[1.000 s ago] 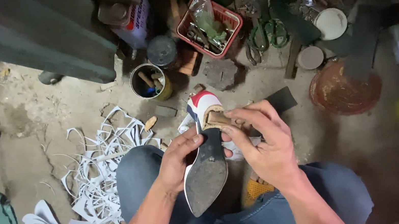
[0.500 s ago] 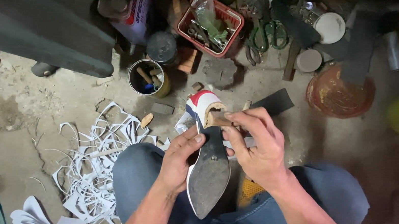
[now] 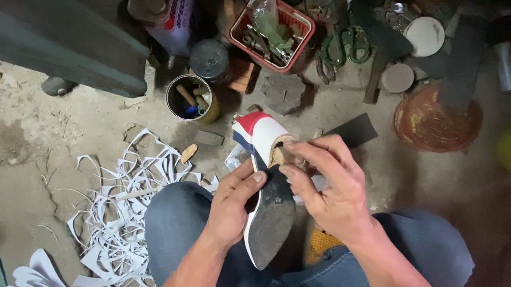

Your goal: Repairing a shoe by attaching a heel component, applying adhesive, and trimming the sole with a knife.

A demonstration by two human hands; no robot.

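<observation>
Head view, looking down at a seated person's lap. A pointed shoe (image 3: 267,197) lies sole-up over the knees, its long axis running from the toe near the body out to the red, white and blue heel end. The left hand (image 3: 231,206) grasps its side — thumb on the dark sole. The right hand (image 3: 332,186) pinches at the heel, the nearer hand there. White trimmings (image 3: 121,211) litter the floor beside a tin of tools (image 3: 190,97).
</observation>
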